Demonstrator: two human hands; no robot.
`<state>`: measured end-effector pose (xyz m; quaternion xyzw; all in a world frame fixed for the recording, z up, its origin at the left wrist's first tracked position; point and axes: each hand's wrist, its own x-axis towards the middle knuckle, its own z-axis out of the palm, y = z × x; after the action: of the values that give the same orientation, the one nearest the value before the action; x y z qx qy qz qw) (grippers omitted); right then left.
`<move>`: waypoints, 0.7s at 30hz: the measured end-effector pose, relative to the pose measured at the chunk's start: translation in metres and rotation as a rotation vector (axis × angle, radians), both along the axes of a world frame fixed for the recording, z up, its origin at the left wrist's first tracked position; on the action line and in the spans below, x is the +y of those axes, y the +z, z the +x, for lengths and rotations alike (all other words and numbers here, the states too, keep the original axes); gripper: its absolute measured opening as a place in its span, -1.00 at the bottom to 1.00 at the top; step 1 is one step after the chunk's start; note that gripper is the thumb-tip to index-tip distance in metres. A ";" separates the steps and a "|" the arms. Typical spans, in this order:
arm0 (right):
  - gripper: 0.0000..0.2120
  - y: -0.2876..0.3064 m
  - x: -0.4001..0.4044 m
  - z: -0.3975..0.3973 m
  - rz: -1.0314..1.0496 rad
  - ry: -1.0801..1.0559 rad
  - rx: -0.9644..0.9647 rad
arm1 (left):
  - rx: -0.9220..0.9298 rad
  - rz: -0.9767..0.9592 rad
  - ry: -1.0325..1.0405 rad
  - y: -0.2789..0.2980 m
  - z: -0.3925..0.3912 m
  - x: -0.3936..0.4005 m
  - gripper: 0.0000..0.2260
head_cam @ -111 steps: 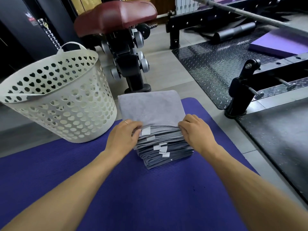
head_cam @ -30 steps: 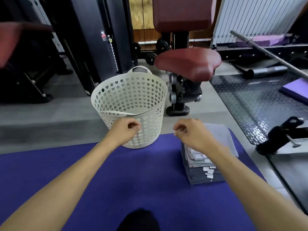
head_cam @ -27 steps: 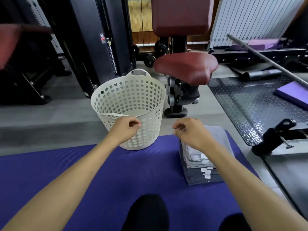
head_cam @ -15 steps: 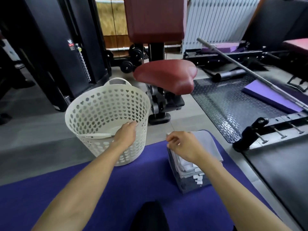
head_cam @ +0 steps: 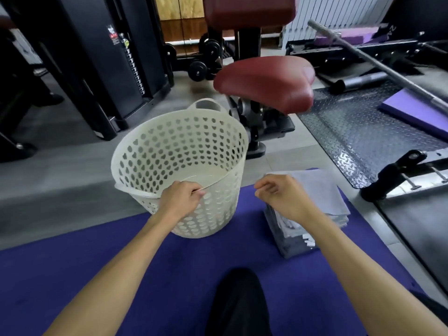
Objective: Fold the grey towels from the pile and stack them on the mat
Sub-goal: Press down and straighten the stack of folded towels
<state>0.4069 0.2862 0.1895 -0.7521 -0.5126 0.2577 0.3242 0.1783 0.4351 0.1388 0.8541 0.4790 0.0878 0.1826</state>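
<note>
We find the left hand (head_cam: 180,198) closed over the near rim of a white perforated laundry basket (head_cam: 179,151), fingers curled around the plastic edge at centre frame. The basket tilts toward the camera; its visible interior holds nothing we can make out. The right hand (head_cam: 281,196) hovers to the right of centre, fingers loosely curled, gripping nothing, just above the near left corner of the stack of folded grey towels (head_cam: 317,190). Whether it touches the stack we cannot tell.

The stack sits on the right part of the purple exercise mat (head_cam: 97,267), with white tags (head_cam: 306,240) showing along its near side. The basket's base rests at the far edge of the mat, just left of the stack. A dark shape, apparently the person's knee (head_cam: 238,301), occupies the lower centre.

Beyond the mat the floor (head_cam: 60,170) is grey tile. At right lies black diamond-plate flooring (head_cam: 351,132) carrying a second purple mat (head_cam: 417,112), and a steel barbell (head_cam: 373,61) crosses the upper right. Behind the basket stands a machine with a dark red padded seat (head_cam: 266,81) and backrest (head_cam: 247,10). A black weight-stack tower (head_cam: 116,57) fills the upper left, and a white radiator (head_cam: 332,13) lines the back wall.
</note>
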 end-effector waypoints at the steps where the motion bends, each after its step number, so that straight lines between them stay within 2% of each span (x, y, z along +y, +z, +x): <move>1: -0.86 -0.004 -0.005 -0.006 0.006 0.009 0.017 | 0.004 -0.035 -0.023 -0.001 -0.007 -0.008 -0.77; 4: -0.88 -0.019 -0.023 -0.019 -0.011 0.017 0.042 | -0.017 -0.076 -0.046 -0.010 -0.019 -0.030 -0.86; 6: -0.91 -0.025 -0.036 -0.022 -0.022 0.009 0.067 | -0.135 -0.072 -0.021 -0.013 -0.019 -0.043 -0.88; 9: -0.94 -0.034 -0.053 -0.012 -0.020 -0.029 0.118 | -0.296 0.047 -0.038 -0.011 -0.001 -0.061 -0.83; 12: -0.93 -0.041 -0.063 0.009 -0.009 -0.108 0.142 | -0.410 0.117 -0.148 -0.014 0.033 -0.076 -0.83; 16: -0.92 -0.055 -0.085 0.064 -0.054 -0.255 0.151 | -0.399 0.001 -0.244 -0.041 0.111 -0.077 -0.82; 21: -0.93 -0.076 -0.101 0.132 -0.159 -0.333 0.085 | -0.229 -0.117 -0.367 -0.076 0.211 -0.058 -0.78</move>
<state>0.5392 0.1850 0.1134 -0.8381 -0.3451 0.2717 0.3234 0.3888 0.3771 0.0633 0.8994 0.2958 0.1218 0.2979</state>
